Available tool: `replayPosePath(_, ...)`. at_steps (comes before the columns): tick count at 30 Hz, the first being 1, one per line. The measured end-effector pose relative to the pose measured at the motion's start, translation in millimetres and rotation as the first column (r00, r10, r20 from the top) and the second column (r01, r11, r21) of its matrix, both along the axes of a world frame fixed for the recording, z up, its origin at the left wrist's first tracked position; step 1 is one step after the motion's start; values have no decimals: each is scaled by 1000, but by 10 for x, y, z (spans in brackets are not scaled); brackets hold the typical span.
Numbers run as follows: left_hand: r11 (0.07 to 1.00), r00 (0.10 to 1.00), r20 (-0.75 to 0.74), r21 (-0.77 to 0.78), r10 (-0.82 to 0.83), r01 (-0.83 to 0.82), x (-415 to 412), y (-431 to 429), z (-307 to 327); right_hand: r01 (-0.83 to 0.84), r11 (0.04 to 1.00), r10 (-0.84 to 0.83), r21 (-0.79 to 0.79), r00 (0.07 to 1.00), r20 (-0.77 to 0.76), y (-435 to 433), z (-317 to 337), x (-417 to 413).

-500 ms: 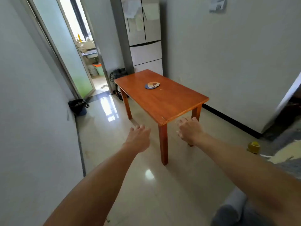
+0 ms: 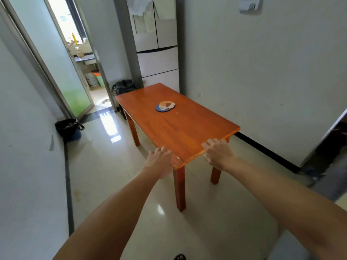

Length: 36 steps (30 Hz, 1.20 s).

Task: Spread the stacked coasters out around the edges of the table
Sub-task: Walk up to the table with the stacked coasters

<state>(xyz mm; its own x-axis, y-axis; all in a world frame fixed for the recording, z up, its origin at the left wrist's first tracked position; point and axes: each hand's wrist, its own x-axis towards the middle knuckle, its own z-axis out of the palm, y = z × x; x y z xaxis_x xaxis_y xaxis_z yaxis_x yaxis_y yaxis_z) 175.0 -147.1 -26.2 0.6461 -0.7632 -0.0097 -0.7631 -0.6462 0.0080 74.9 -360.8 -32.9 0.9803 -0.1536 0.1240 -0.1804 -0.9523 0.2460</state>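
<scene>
L hand (image 2: 159, 158): palm down, fingers loosely curled and close together, holding nothing, at the near-left long edge of the orange-brown rectangular wooden table (image 2: 187, 132), just beside the near corner. Whether it touches the wood, can't tell.

Near corner sits btwn the two hands, at 12 o'clock from the person, so the table's long axis runs away toward approx 11 o'clock, far end by the pale multi-door fridge (image 2: 159, 59).

Small stack of round flat coasters (image 2: 165, 106), dark blue one at bottom w/ lighter patterned ones on top, slightly fanned: lies on the tabletop past its middle, toward the far end. Still one pile, none at the edges, so task looks unstarted. From the hands it's at approx 12 o'clock, well apart from both.

R hand (image 2: 218, 154): palm down, fingers curled narrow over the near short edge, empty; looks in contact w/ the edge but not certain.

Judgement: neither hand is clearly nearer; stack lies roughly btwn their two lines, maybe a touch closer to the L. Likely out of arm's reach from here, so a step along the left long side prob comes first.
</scene>
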Motion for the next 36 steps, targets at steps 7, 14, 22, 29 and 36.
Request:
replayPosePath(7, 998, 999, -39, 49, -34, 36, 1117, -837, 24, 87, 996, -87, 7, 996, -3, -736, 84, 901)
replayPosePath(14, 995, 991, -97, 42, -91, 95, 1869, -1644, -217, 148, 989, -146, 29, 987, -62, -1492, -7, 1452)
replayPosePath(22, 988, 984, -176, 153, 34, -7, 2759, -2443, -612, 77, 994, -65, 79, 987, -145, -2483, -492, 2435)
replayPosePath(29, 955, 933, -241, 193, 267, -224, 3466, -3216, -904, -19, 990, 54, 141, 966, -253, -3508, -815, 3565)
replayPosePath(36, 901, 867, -259, 215, 425, -377, 3842, -3367, -1155, -116, 975, 175, 190, 927, -333, -3894, -999, 4592)
